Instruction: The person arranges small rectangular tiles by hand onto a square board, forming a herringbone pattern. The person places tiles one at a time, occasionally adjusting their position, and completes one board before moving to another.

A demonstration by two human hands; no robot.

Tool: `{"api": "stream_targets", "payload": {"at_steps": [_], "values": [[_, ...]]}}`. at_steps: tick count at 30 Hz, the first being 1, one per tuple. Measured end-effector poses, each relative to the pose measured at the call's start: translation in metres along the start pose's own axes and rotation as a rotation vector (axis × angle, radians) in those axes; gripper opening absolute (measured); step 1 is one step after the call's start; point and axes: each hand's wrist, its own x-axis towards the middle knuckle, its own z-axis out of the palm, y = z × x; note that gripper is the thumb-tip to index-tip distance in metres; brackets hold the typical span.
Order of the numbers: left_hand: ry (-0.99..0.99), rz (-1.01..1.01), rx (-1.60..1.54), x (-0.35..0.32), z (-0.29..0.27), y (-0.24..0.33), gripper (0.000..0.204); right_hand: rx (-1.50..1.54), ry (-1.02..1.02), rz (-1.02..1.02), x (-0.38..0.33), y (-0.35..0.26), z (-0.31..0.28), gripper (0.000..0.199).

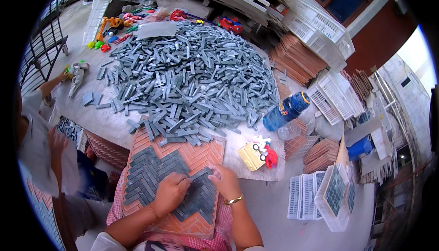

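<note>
An orange herringbone tray (201,151) rests in front of me, tilted over my lap. Grey stone strips (153,168) fill a zigzag patch of its grooves. My left hand (171,191) lies low over the middle of that patch, its fingers curled in; what they hold, if anything, is hidden. At the patch's upper right corner, my right hand (225,184), with a gold bracelet on the wrist, pinches thumb and fingers together. Whatever sits between those fingertips is too small to make out. Just beyond the tray rises a big heap of loose grey strips (196,77).
A blue bottle (286,111) and a toy truck (251,156) stand at the table's right side. Colourful toys (109,27) lie at the far left. Stacked orange trays (297,59) and white crates (315,196) are on the right. Another person (41,132) is at the left.
</note>
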Motion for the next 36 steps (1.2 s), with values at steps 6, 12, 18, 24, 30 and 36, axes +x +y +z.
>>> {"api": "stream_targets", "payload": {"at_steps": [6, 12, 18, 24, 30, 36], "values": [[-0.061, -0.089, 0.1, 0.023, 0.023, 0.0, 0.017, -0.027, 0.065, 0.054, -0.007, 0.009, 0.004, 0.019], [-0.027, -0.13, 0.156, 0.02, 0.038, 0.0, 0.01, -0.115, 0.071, -0.089, 0.012, 0.013, 0.008, 0.017], [0.035, -0.125, 0.101, 0.02, 0.033, -0.004, 0.012, -0.036, 0.067, -0.07, 0.012, 0.006, 0.001, 0.014], [-0.128, -0.027, 0.058, -0.002, 0.001, -0.006, 0.044, 0.004, 0.115, -0.079, 0.016, -0.002, 0.001, 0.015], [-0.386, 0.053, 0.258, -0.019, 0.006, -0.002, 0.071, -0.193, 0.237, -0.225, 0.072, -0.011, 0.018, 0.017], [-0.398, 0.089, 0.278, -0.019, 0.001, -0.003, 0.07, -0.245, 0.237, -0.216, 0.086, -0.003, 0.035, 0.019]]}}
